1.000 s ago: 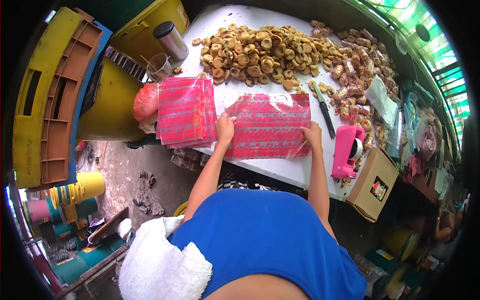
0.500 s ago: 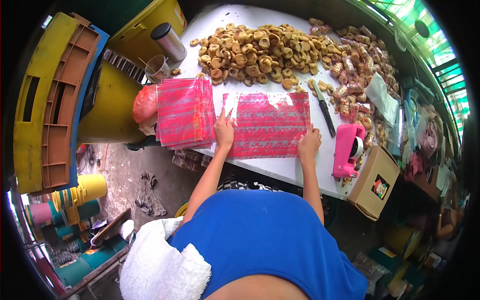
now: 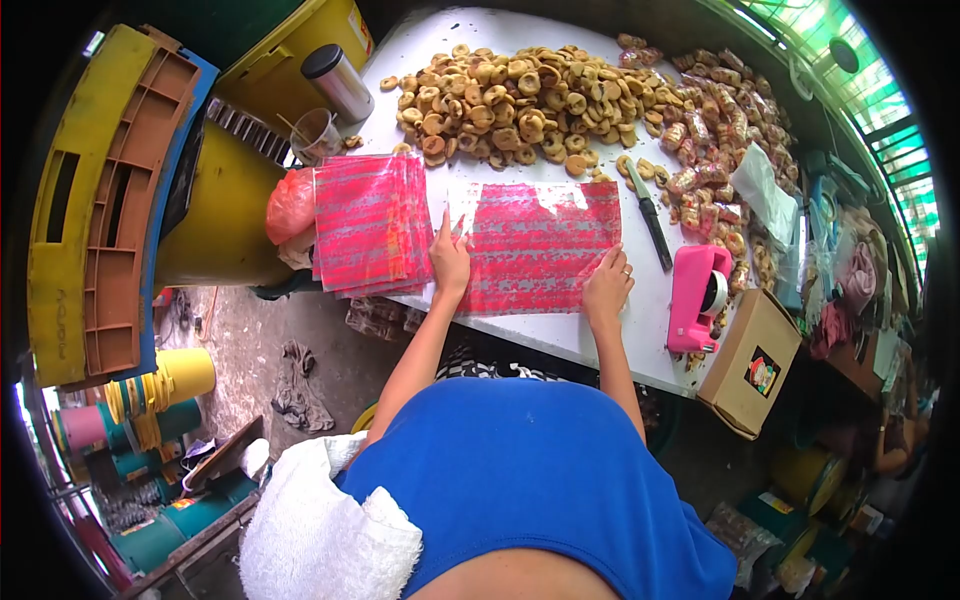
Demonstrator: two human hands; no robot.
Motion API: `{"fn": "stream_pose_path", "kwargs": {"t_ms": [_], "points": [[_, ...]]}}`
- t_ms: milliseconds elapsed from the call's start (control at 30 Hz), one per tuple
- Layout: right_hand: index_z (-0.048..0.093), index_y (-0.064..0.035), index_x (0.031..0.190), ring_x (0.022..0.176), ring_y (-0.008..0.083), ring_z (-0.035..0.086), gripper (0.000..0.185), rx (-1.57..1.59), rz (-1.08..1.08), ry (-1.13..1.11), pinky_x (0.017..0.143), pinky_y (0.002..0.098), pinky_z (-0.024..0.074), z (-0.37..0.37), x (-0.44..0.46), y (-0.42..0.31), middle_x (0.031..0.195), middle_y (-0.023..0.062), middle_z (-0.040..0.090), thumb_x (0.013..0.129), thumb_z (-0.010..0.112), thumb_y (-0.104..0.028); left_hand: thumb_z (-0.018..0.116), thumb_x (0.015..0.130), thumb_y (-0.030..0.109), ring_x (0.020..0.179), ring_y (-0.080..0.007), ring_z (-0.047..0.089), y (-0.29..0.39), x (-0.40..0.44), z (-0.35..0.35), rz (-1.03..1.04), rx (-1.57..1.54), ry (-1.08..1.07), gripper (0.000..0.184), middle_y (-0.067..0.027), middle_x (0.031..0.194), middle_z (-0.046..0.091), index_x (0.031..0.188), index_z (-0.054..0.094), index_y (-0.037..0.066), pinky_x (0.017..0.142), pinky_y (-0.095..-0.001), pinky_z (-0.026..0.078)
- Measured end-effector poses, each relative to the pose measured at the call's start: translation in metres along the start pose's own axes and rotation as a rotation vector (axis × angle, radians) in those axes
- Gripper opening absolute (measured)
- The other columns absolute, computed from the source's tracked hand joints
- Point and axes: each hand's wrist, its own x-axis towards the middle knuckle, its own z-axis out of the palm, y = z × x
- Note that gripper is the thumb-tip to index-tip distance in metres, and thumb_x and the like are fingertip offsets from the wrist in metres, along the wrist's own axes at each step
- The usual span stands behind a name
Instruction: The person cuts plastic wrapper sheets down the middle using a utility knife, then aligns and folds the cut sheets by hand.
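1. we see the printed sheet (image 3: pixel 540 250), red with greyish bands, lying on the white table (image 3: pixel 645 335) in front of the blue top (image 3: pixel 540 470), between both hands.
2. our left hand (image 3: pixel 450 262) rests on the sheet's left edge, its thumb and forefinger spread apart.
3. our right hand (image 3: pixel 606 287) touches the lower right edge with bent fingers, a ring on one; we cannot tell whether it pinches the film.
4. just left of the left hand we have the stack of similar sheets (image 3: pixel 365 220), and beside that a pink plastic bag (image 3: pixel 290 205).
5. beyond the sheet we see a pile of round biscuits (image 3: pixel 530 95), with wrapped packs (image 3: pixel 730 115) to its right.
6. on our right lie the black-handled knife (image 3: pixel 655 237), the pink tape dispenser (image 3: pixel 690 300) and, at the table's edge, a cardboard box (image 3: pixel 745 370).
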Motion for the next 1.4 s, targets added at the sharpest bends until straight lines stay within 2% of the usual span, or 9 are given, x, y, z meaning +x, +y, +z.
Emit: {"fn": "stream_pose_path", "kwargs": {"t_ms": [200,600,667,767,1000,1100,1200,1333,1400], "points": [[0.032,0.0082,0.136,0.106,0.0289,0.049,0.077,0.034,-0.017,0.030,0.089,0.0410,0.0415,0.002,0.000,0.000,0.121,0.0155,0.046,0.070,0.066,-0.012,0.058,0.079,-0.006,0.099,-0.0405,0.059,-0.003,0.000,0.002,0.038,0.039,0.016,0.061,-0.0287,0.109,0.058,0.136,0.039,0.000,0.084,-0.0422,0.047],[0.045,0.0017,0.127,0.106,0.0344,0.051,0.053,0.363,0.079,0.065,0.089,0.0430,0.0431,0.003,0.008,0.009,0.119,0.0181,0.051,0.076,0.058,-0.003,0.059,0.078,-0.006,0.099,-0.0399,0.059,-0.008,0.000,0.004,0.062,-0.004,0.039,0.061,-0.0283,0.112,0.058,0.136,0.039,-0.002,0.085,-0.0417,0.047],[0.046,0.0021,0.126,0.102,0.0365,0.055,0.049,0.577,0.190,0.156,0.088,0.0430,0.0446,0.003,0.012,0.019,0.114,0.0197,0.054,0.078,0.057,-0.001,0.060,0.078,-0.005,0.096,-0.0396,0.061,-0.007,0.001,0.001,-0.002,0.000,-0.012,0.062,-0.0280,0.107,0.060,0.137,0.039,0.001,0.082,-0.0417,0.048],[0.046,0.0032,0.126,0.099,0.0373,0.058,0.048,0.555,0.182,0.079,0.086,0.0438,0.0458,0.013,0.015,0.035,0.111,0.0206,0.057,0.079,0.057,0.000,0.060,0.078,-0.004,0.092,-0.0397,0.062,-0.020,0.002,0.005,0.095,0.004,-0.013,0.064,-0.0272,0.102,0.062,0.138,0.039,0.005,0.080,-0.0415,0.048],[0.049,-0.0007,0.126,0.089,0.0373,0.060,0.047,0.390,0.193,-0.012,0.080,0.0430,0.0487,-0.023,0.008,0.007,0.101,0.0209,0.059,0.080,0.055,0.000,0.060,0.079,-0.004,0.073,-0.0392,0.061,-0.010,-0.002,0.001,0.042,0.015,0.029,0.065,-0.0275,0.087,0.061,0.139,0.039,0.009,0.068,-0.0421,0.047],[0.049,-0.0014,0.127,0.086,0.0370,0.061,0.051,0.539,-0.099,-0.042,0.076,0.0432,0.0504,-0.045,0.008,-0.024,0.098,0.0208,0.058,0.077,0.054,0.000,0.059,0.078,-0.005,0.069,-0.0387,0.060,0.003,-0.003,-0.007,0.013,0.000,-0.049,0.068,-0.0279,0.082,0.059,0.140,0.039,0.011,0.063,-0.0420,0.045],[0.052,0.0015,0.121,0.085,0.0353,0.062,0.048,0.497,-0.366,-0.118,0.072,0.0425,0.0520,-0.068,-0.004,-0.090,0.095,0.0215,0.059,0.073,0.055,0.001,0.058,0.083,0.001,0.065,-0.0317,0.060,0.003,-0.001,-0.007,-0.085,0.045,-0.090,0.061,-0.0261,0.080,0.060,0.140,0.041,0.013,0.062,-0.0407,0.045],[0.054,0.0031,0.101,0.085,0.0315,0.064,0.031,0.419,-0.590,-0.207,0.066,0.0407,0.0538,-0.034,-0.023,-0.154,0.089,0.0197,0.061,0.070,0.060,0.000,0.056,0.091,0.021,0.061,-0.0101,0.046,-0.044,0.013,0.016,0.088,-0.307,0.105,0.048,-0.0085,0.073,0.058,0.136,0.046,0.010,0.058,-0.0315,0.044],[0.054,0.0016,0.099,0.084,0.0322,0.063,0.030,0.467,-0.621,-0.252,0.066,0.0414,0.0533,-0.026,-0.028,-0.159,0.089,0.0186,0.060,0.070,0.060,0.000,0.061,0.088,0.026,0.068,-0.0117,0.054,-0.028,0.011,0.001,-0.237,-0.351,-0.163,0.054,-0.0093,0.081,0.064,0.136,0.045,0.006,0.065,-0.0294,0.046]]}}
